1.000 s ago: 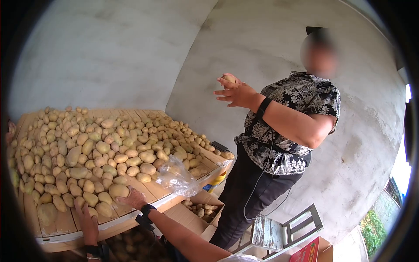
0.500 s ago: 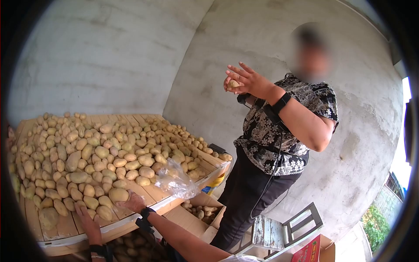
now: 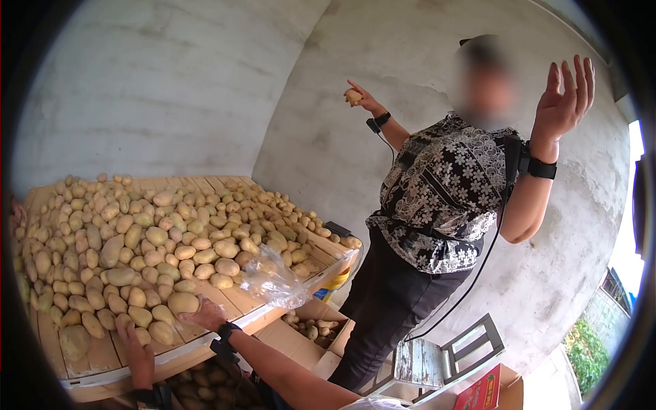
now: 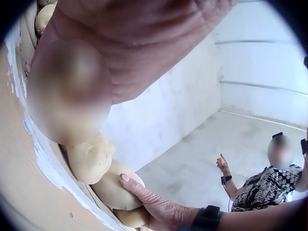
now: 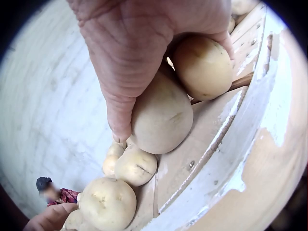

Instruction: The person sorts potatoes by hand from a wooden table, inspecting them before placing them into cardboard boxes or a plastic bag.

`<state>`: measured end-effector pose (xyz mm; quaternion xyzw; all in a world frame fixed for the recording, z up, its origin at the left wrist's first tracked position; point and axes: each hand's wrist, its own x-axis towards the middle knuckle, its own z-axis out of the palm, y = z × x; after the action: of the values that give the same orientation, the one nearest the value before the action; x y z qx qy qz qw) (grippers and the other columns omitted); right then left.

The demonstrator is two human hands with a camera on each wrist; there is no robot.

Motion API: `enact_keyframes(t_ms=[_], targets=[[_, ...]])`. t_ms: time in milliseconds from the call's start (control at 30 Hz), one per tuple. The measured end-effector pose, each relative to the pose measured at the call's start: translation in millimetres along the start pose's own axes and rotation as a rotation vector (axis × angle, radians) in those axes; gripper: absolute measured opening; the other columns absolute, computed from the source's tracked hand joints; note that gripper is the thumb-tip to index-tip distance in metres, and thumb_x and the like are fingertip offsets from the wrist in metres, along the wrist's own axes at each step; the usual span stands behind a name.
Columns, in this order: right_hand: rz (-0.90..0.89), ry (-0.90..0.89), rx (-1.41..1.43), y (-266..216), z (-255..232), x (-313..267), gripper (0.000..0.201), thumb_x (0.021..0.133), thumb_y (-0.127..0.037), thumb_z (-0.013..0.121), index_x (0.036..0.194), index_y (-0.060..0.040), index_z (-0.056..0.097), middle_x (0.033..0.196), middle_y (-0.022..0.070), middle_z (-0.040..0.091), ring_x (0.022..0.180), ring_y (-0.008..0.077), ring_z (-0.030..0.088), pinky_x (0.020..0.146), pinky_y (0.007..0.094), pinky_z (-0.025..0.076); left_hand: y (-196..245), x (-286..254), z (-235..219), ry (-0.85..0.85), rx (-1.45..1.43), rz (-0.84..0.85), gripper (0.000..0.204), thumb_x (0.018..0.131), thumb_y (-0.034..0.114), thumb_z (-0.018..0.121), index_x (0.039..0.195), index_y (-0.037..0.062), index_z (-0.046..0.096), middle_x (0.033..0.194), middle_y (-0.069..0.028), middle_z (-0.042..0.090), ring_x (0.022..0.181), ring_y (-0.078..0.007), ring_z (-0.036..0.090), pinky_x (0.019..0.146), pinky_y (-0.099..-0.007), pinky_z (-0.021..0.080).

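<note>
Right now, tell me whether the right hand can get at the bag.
Likely yes: only bare slats show between the right hand and the bag, though it holds a potato.

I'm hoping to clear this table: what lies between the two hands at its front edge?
The head view shows several potatoes between the left hand and the right hand, on the wooden table.

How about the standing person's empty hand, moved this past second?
Yes: in the head view, the empty hand swung picture-right, away from the wall corner.
</note>
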<state>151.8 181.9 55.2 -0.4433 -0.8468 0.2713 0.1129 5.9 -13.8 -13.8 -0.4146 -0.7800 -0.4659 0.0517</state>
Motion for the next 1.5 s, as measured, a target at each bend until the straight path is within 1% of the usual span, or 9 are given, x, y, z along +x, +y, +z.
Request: enact_keyframes(t_ms=[167, 233, 333, 633, 767, 933, 1267, 1333, 1500], targets=[[-0.016, 0.016, -0.019, 0, 3, 1, 0.095, 0.059, -0.064, 0.068, 0.125, -0.0029, 0.04, 0.11, 0.0209, 0.059, 0.104, 0.0338, 0.057, 0.089, 0.0408, 0.045, -28, -6, 2, 0.049, 0.073, 0.033, 0.053, 0.07, -0.005, 0.054, 0.121, -0.004, 0.04, 0.14, -0.0228, 0.028, 0.124, -0.0402, 0.035, 0.098, -0.0394, 0.036], [-0.019, 0.012, -0.03, 1, 5, 2, 0.095, 0.059, -0.065, 0.067, 0.126, -0.0027, 0.04, 0.108, 0.0205, 0.06, 0.103, 0.0335, 0.057, 0.089, 0.0402, 0.045, -27, -5, -2, 0.06, 0.038, -0.015, 0.049, 0.068, -0.007, 0.057, 0.115, -0.0043, 0.044, 0.128, -0.0237, 0.041, 0.116, -0.0399, 0.042, 0.094, -0.0402, 0.038], [-0.042, 0.028, -0.004, 3, 7, 4, 0.095, 0.059, -0.065, 0.067, 0.125, -0.0017, 0.04, 0.107, 0.0202, 0.06, 0.103, 0.0317, 0.058, 0.088, 0.0389, 0.045, -9, -1, -18, -0.032, -0.041, -0.129, 0.044, 0.066, -0.008, 0.059, 0.108, -0.0031, 0.048, 0.114, -0.0232, 0.049, 0.106, -0.0397, 0.047, 0.089, -0.0419, 0.038], [-0.042, 0.024, 0.006, 4, 6, 2, 0.092, 0.061, -0.061, 0.07, 0.125, -0.0028, 0.041, 0.108, 0.0211, 0.06, 0.104, 0.0327, 0.058, 0.09, 0.0399, 0.045, -6, -2, -15, 0.073, -0.013, -0.047, 0.045, 0.062, -0.004, 0.066, 0.104, 0.002, 0.05, 0.086, -0.0207, 0.057, 0.084, -0.0392, 0.056, 0.072, -0.0422, 0.045], [-0.036, 0.027, 0.014, 1, 6, 2, 0.093, 0.06, -0.061, 0.07, 0.126, -0.0025, 0.04, 0.108, 0.0215, 0.06, 0.104, 0.0326, 0.058, 0.09, 0.0399, 0.045, -3, 0, -13, 0.019, 0.025, -0.056, 0.047, 0.059, -0.001, 0.068, 0.103, 0.003, 0.051, 0.09, -0.0207, 0.056, 0.086, -0.039, 0.056, 0.074, -0.043, 0.045], [-0.037, 0.015, 0.009, 2, 8, 4, 0.093, 0.06, -0.061, 0.069, 0.126, -0.0024, 0.04, 0.108, 0.0215, 0.06, 0.104, 0.0323, 0.057, 0.09, 0.0399, 0.044, -9, -4, -1, 0.076, 0.05, -0.045, 0.052, 0.053, 0.002, 0.07, 0.101, 0.0036, 0.049, 0.1, -0.0188, 0.049, 0.092, -0.039, 0.052, 0.077, -0.0438, 0.044], [-0.037, 0.016, 0.009, 5, 9, 4, 0.092, 0.06, -0.062, 0.069, 0.124, -0.0025, 0.041, 0.107, 0.0215, 0.06, 0.103, 0.0324, 0.058, 0.089, 0.0396, 0.045, 4, -4, -8, 0.056, 0.002, -0.043, 0.054, 0.053, -0.003, 0.066, 0.101, 0.0044, 0.044, 0.096, -0.0189, 0.047, 0.092, -0.0403, 0.049, 0.076, -0.0441, 0.042], [-0.045, 0.02, 0.01, 4, 10, 6, 0.092, 0.06, -0.063, 0.068, 0.124, -0.0026, 0.041, 0.107, 0.0215, 0.06, 0.103, 0.0325, 0.058, 0.089, 0.0396, 0.045, 11, -3, -13, -0.026, -0.045, -0.106, 0.055, 0.053, -0.004, 0.065, 0.103, 0.004, 0.042, 0.098, -0.02, 0.047, 0.094, -0.0419, 0.048, 0.078, -0.0443, 0.041], [-0.042, 0.029, -0.005, 2, 8, 2, 0.091, 0.061, -0.063, 0.067, 0.123, -0.0015, 0.043, 0.107, 0.0212, 0.06, 0.102, 0.0321, 0.058, 0.088, 0.0393, 0.045, -1, -3, -1, -0.016, -0.09, -0.09, 0.052, 0.055, -0.003, 0.063, 0.102, 0.0022, 0.041, 0.098, -0.0212, 0.047, 0.095, -0.043, 0.048, 0.079, -0.0444, 0.04]])
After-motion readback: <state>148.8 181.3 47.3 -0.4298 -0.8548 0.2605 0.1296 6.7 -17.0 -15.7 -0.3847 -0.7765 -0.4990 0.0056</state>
